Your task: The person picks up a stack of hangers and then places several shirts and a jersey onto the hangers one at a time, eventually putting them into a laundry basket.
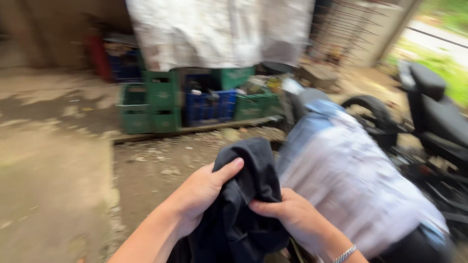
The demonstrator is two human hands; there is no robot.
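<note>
1. Green crates (155, 104) and a blue crate (209, 104) are standing at the far side on a wooden board; their contents are too blurred to tell.
2. A pale stained sheet (215, 18) is hanging above them, over a bare dirt floor (36, 166).
3. Near the centre, the left hand (198, 193) and right hand (294, 217) are each closing their grip on a dark cloth (242, 204).
4. Just right of the cloth, a scooter (441, 117) is standing with a pale cover (352, 180) draped over it.

bare forearms, seemingly silver chain bracelet (341, 257)
</note>
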